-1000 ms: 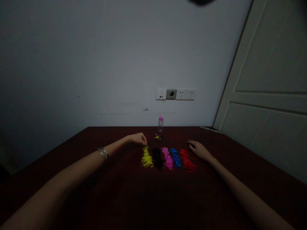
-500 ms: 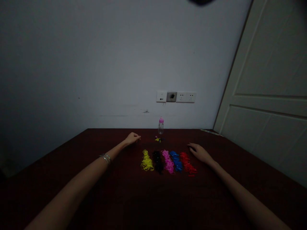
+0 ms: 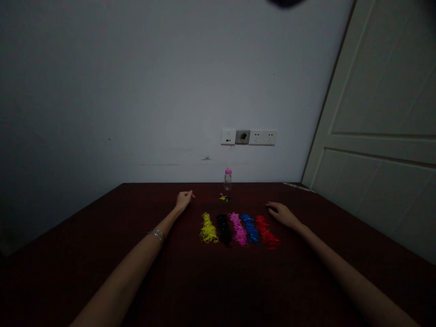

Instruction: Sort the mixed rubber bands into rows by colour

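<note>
Several piles of small bands lie side by side on the dark red table (image 3: pixel 211 277): yellow (image 3: pixel 208 229), black (image 3: pixel 224 229), pink (image 3: pixel 238 229), blue (image 3: pixel 250 228) and red (image 3: pixel 266 232). Beyond them is a small mixed heap (image 3: pixel 225 198), in front of a clear bottle (image 3: pixel 227 180) with a pink cap. My left hand (image 3: pixel 184 200) rests on the table behind and left of the yellow pile, its fingers curled in; what they hold, if anything, is hidden. Near the red pile, my right hand (image 3: pixel 281 214) lies on the table with its fingers loosely stretched and nothing in them.
A pale wall (image 3: pixel 163 91) with a row of sockets (image 3: pixel 248 137) rises behind the table. To the right stands a light panelled door (image 3: pixel 381 109). A thin flat strip (image 3: pixel 299 187) lies at the table's back right edge.
My left hand has shifted slightly to the left and its wrist has turned, with the forearm swinging inward. My right hand and the piles are about where they were.
</note>
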`<control>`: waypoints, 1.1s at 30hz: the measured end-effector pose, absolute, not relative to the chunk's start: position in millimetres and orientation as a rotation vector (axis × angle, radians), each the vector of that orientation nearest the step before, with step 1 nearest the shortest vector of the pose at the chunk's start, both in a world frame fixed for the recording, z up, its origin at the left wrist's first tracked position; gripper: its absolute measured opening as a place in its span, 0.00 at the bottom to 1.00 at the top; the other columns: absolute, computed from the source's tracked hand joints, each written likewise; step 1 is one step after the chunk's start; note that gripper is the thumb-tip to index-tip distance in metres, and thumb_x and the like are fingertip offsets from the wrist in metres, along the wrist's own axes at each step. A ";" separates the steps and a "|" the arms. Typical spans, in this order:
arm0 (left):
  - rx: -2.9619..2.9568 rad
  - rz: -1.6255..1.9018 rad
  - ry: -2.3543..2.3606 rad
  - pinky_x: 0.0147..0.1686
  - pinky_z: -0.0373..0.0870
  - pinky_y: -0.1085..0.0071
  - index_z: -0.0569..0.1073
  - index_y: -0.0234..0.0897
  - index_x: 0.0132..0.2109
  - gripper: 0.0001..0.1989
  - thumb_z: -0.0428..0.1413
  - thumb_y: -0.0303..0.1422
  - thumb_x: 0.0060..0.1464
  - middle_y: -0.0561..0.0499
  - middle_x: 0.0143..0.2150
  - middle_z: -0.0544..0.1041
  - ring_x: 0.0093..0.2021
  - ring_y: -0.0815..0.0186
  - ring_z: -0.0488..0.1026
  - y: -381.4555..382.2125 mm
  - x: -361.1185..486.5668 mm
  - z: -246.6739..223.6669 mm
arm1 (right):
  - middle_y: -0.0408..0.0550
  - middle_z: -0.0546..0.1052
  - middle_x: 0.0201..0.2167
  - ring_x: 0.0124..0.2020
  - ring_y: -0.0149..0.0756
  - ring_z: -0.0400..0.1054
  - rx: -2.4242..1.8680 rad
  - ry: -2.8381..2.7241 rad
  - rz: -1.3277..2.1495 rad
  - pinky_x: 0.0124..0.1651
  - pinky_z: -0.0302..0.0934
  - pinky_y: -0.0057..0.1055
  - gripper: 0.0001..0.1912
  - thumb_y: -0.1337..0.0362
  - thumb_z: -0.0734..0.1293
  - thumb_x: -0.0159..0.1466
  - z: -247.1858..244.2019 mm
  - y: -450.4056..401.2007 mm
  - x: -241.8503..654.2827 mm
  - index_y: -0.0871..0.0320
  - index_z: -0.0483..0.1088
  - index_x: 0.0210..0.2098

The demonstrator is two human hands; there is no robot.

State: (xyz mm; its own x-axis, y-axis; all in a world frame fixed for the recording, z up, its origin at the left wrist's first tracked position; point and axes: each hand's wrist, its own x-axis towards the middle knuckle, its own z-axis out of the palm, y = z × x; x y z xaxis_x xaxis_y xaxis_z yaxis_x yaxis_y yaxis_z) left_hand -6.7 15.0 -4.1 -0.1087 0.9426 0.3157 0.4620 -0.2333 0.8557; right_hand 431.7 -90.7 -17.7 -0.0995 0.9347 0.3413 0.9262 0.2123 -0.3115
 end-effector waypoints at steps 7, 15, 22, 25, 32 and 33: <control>1.723 1.317 1.520 0.23 0.54 0.74 0.73 0.33 0.22 0.22 0.46 0.45 0.49 0.55 0.13 0.62 0.17 0.70 0.59 16.1 -8.5 -5.4 | 0.52 0.75 0.45 0.48 0.39 0.67 -1.625 -2.114 0.015 0.52 0.58 0.32 0.16 0.63 0.60 0.59 15.1 -71.0 379.1 0.59 0.74 0.43; 1.697 1.324 1.499 0.23 0.55 0.73 0.73 0.33 0.22 0.23 0.46 0.46 0.49 0.54 0.13 0.62 0.18 0.70 0.60 13.6 -9.4 -6.0 | 0.47 0.76 0.43 0.46 0.38 0.68 -1.713 -2.206 0.084 0.45 0.59 0.28 0.12 0.61 0.63 0.59 30.9 -56.0 293.6 0.52 0.74 0.41; 1.710 1.313 1.510 0.24 0.56 0.73 0.73 0.33 0.22 0.23 0.45 0.46 0.49 0.54 0.13 0.62 0.18 0.70 0.61 11.3 -8.3 -3.3 | 0.49 0.76 0.41 0.45 0.39 0.69 -1.808 -2.215 0.084 0.41 0.60 0.29 0.11 0.60 0.63 0.60 28.7 -45.1 269.9 0.53 0.74 0.39; 1.716 1.323 1.503 0.24 0.57 0.73 0.72 0.33 0.21 0.23 0.45 0.46 0.49 0.54 0.13 0.62 0.18 0.70 0.61 12.0 -8.7 -3.6 | 0.50 0.76 0.41 0.44 0.39 0.69 -1.846 -2.191 0.060 0.41 0.60 0.29 0.12 0.59 0.63 0.60 27.5 -41.8 266.9 0.54 0.74 0.39; 1.703 1.297 1.533 0.23 0.56 0.73 0.73 0.33 0.22 0.22 0.45 0.45 0.49 0.54 0.13 0.62 0.18 0.70 0.61 10.2 -8.8 -3.1 | 0.54 0.75 0.42 0.45 0.41 0.68 -1.877 -2.176 -0.047 0.43 0.60 0.32 0.13 0.61 0.59 0.63 25.5 -45.2 260.1 0.56 0.74 0.38; 1.706 1.301 1.531 0.23 0.56 0.73 0.73 0.33 0.22 0.22 0.45 0.45 0.49 0.54 0.13 0.62 0.17 0.70 0.61 10.1 -8.7 -3.0 | 0.54 0.74 0.42 0.45 0.41 0.68 -1.876 -2.175 -0.068 0.43 0.60 0.32 0.13 0.61 0.59 0.63 25.0 -46.2 259.7 0.56 0.74 0.38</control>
State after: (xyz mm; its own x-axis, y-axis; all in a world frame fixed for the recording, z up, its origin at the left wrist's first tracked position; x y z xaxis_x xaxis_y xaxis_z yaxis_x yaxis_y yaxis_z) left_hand -8.7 10.1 -3.0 -0.0892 0.9441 0.3172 0.4651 -0.2421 0.8515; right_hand 259.7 -46.2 25.0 -0.1266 0.9647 0.2311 0.9772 0.1613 -0.1379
